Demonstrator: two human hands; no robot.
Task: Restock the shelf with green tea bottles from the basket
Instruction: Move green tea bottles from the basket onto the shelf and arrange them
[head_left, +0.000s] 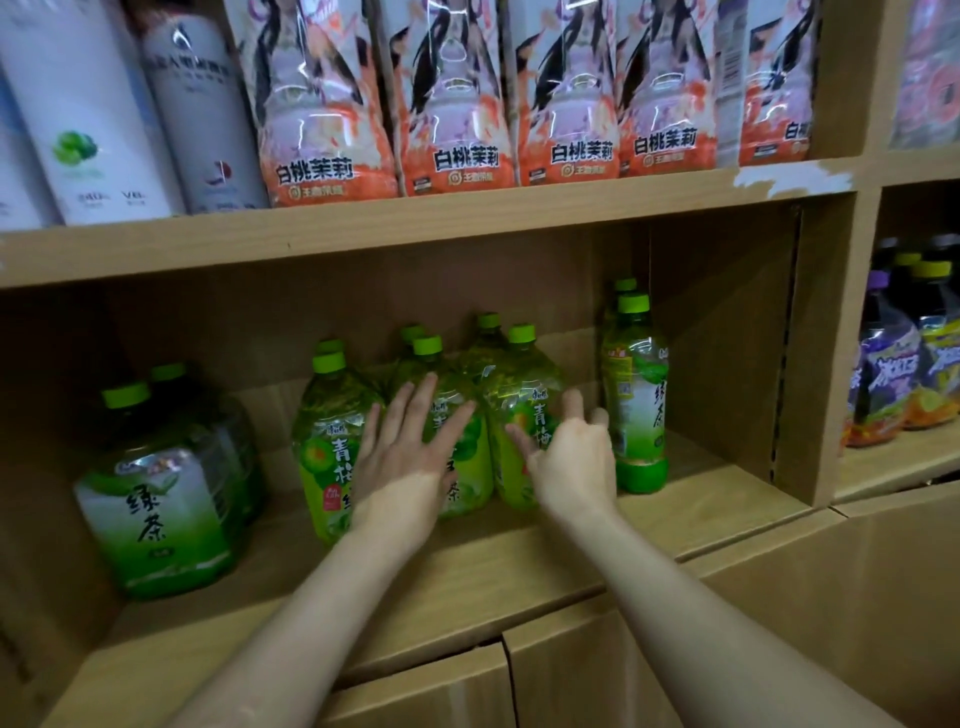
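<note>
Green tea bottles (519, 384) under splayed left grip (410, 447); right grip (571, 457) slack-fingered, perhaps touching.

Dim, warm light leaves the shelf (519, 561) recess shadowed; glare streaks the upper pouches (457, 104), edges bow and blur.

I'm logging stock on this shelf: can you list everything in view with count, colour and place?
White bottles: at least three, white and grey, upper shelf left.
Peach jasmine packs: five, orange and pink, upper shelf right.
Large green tea bottles: two showing, green, lower shelf left.
Green plum tea bottles: six caps, green, lower shelf middle.
Slim green tea bottles: two, green, lower shelf right.
Dark bottles: several, purple labels, right compartment.
Shelf unit: one, brown, holding all of these.
Left hand: one, fingers spread on the plum tea bottles.
Right hand: one, open, at the rightmost front plum bottle.
</note>
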